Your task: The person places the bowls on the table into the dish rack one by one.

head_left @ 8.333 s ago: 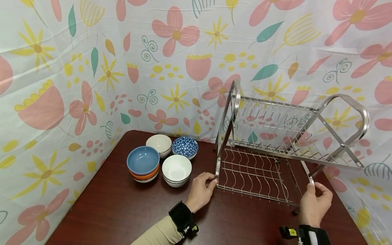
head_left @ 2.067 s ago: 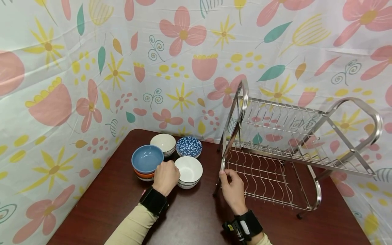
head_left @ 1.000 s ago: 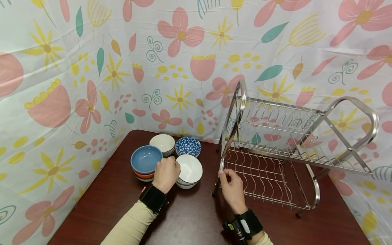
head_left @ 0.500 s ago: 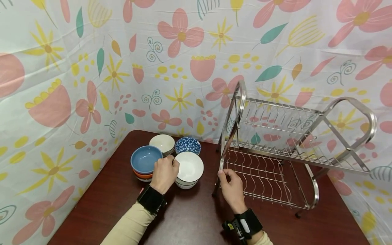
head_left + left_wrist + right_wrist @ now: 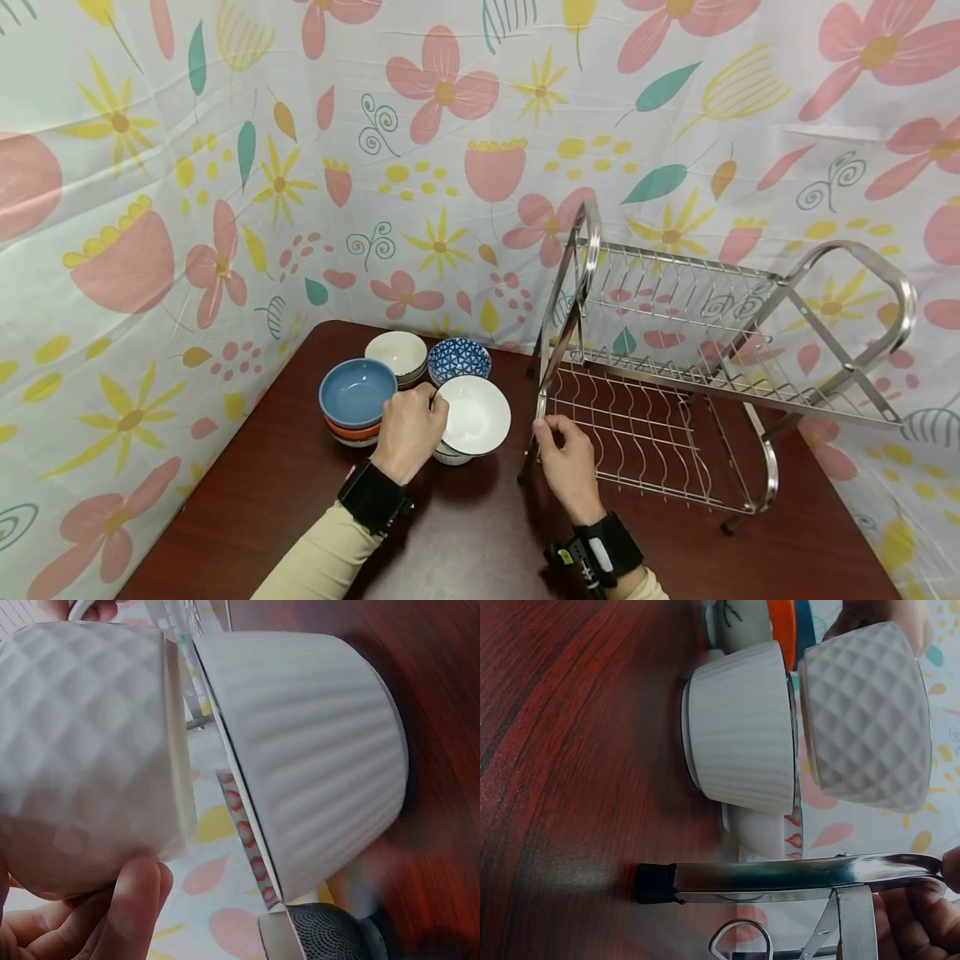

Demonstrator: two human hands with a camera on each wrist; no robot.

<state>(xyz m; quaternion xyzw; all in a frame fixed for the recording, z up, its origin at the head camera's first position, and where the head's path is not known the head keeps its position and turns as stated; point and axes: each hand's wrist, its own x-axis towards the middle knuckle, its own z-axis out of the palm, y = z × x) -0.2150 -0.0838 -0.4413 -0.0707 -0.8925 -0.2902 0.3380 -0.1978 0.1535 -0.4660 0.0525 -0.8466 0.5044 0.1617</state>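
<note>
The white bowl (image 5: 474, 414) had come up off the ribbed bowl (image 5: 452, 454) it had been nested in. Half a second before, it still sat low on that stack; now it was lifted and tipped toward the rack, with a clear gap under it. The left wrist view showed the same thing from the side: the quilted white bowl (image 5: 90, 742) hung apart from the ribbed bowl (image 5: 315, 765), which stayed on the table (image 5: 247, 517). The left hand (image 5: 408, 429) pinched the bowl at its near rim, fingers (image 5: 124, 911) curled under the wall and the thumb hidden behind it. By the look of it, the pick-up was done and the carry had started, the bowl being just left of the dish rack (image 5: 660, 375) and not yet over it.

The right hand (image 5: 566, 458) had not shifted over the last two seconds. Its fingers (image 5: 915, 922) were wrapped round the rack's near left upright, seemingly steadying the frame.

Behind the lifted bowl, the blue bowl (image 5: 357, 393) on its orange one, the cream bowl (image 5: 396, 352) and the patterned bowl (image 5: 459, 360) stood where they had been. The rack's wire shelves held nothing yet. A flowered cloth (image 5: 150, 208) hung round the table.
</note>
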